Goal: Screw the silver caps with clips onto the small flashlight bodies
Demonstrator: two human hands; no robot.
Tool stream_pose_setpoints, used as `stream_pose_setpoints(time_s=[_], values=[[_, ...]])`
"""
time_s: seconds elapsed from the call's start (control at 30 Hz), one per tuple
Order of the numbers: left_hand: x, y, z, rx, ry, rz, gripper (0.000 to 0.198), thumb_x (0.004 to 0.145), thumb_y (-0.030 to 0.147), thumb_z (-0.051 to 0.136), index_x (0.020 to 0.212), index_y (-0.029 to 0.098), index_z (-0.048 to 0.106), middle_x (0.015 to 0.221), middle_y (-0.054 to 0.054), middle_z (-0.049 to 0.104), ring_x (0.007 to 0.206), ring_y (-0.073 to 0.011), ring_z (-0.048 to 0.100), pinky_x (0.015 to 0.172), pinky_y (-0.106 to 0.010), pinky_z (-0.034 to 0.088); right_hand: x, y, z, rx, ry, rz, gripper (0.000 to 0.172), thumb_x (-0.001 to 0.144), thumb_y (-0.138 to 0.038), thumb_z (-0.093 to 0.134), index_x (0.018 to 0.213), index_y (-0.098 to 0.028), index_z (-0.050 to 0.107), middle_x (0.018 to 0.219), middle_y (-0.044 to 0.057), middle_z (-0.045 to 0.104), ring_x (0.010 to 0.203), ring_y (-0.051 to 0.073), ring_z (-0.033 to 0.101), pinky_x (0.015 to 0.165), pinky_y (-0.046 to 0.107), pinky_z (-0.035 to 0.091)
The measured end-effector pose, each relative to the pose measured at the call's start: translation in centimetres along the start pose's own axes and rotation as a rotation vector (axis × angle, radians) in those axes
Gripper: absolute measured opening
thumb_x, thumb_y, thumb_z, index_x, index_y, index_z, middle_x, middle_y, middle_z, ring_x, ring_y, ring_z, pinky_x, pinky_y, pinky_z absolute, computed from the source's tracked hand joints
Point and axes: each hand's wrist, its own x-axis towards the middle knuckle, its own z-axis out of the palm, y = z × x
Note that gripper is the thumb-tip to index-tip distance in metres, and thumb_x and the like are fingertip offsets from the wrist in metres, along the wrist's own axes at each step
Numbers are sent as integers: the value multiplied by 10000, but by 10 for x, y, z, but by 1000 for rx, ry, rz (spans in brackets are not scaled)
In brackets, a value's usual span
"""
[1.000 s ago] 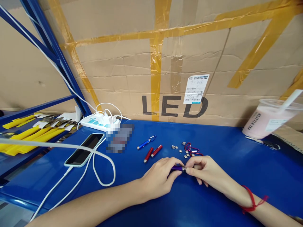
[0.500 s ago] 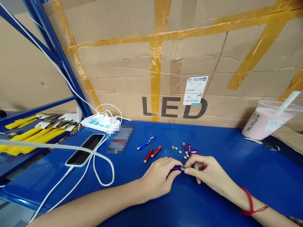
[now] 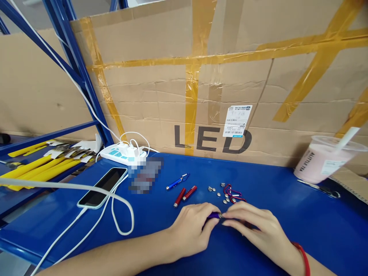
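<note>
My left hand (image 3: 194,230) pinches a small purple tube (image 3: 213,216) between thumb and fingers, its metal end pointing right. At that end is my right hand (image 3: 255,226), fingertips close together; whether they grip a small part is too small to tell. Behind my hands lie two red tubes (image 3: 179,197) (image 3: 189,193) and a blue one (image 3: 174,184) with a clip. Several small silver pieces (image 3: 219,194) are scattered beside red and purple carabiner clips (image 3: 234,193).
On the blue table (image 3: 155,237) are a phone (image 3: 103,188) with white cables, a power strip (image 3: 120,152) and a pink drink cup (image 3: 322,161). Yellow-handled tools (image 3: 43,168) lie left. A large cardboard box (image 3: 161,96) stands behind.
The view has tilted up slightly. My right hand has turned, its fingers now stretched more along the purple tube's end. My left hand keeps its hold.
</note>
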Motion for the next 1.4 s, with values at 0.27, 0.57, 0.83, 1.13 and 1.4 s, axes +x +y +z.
stream_pose_setpoints(time_s=[0.27, 0.57, 0.83, 1.13, 1.4], values=[[-3, 3, -3, 22, -22, -53, 168, 911, 227, 408, 1030, 228, 527, 943, 20, 664, 800, -165, 646, 688, -257, 471, -2, 3, 0, -57, -3, -24, 75, 810, -172, 620, 875, -178, 657, 798, 28, 667, 679, 102, 645, 608, 160, 515], [-1, -2, -1, 44, 1, -83, 167, 927, 230, 368, 1015, 222, 510, 918, 9, 661, 786, -166, 638, 676, -261, 452, -6, 9, 2, -90, 18, -4, 155, 807, -207, 628, 954, -169, 658, 869, 54, 664, 674, 98, 640, 576, 159, 516], [0, 1, -2, 67, -9, -104, 191, 934, 240, 338, 1025, 210, 503, 758, 13, 636, 658, -153, 615, 593, -243, 410, -7, 10, 2, -241, 33, -35, 173, 835, -185, 599, 1000, -194, 651, 953, 40, 675, 792, 101, 657, 641, 163, 504], [1, -1, 0, 67, -43, 15, 131, 916, 208, 390, 979, 205, 505, 791, 9, 646, 696, -154, 621, 625, -238, 424, -7, 2, -1, -48, 32, 20, 93, 834, -181, 596, 844, -189, 688, 836, 36, 673, 713, 109, 646, 613, 189, 508], [2, -3, 0, 34, -129, 17, 64, 904, 186, 402, 942, 200, 452, 954, -33, 668, 872, -190, 646, 697, -263, 475, -2, 1, 5, 422, -111, 527, 214, 778, -329, 643, 682, -137, 651, 697, 26, 616, 381, 49, 518, 368, 164, 433]])
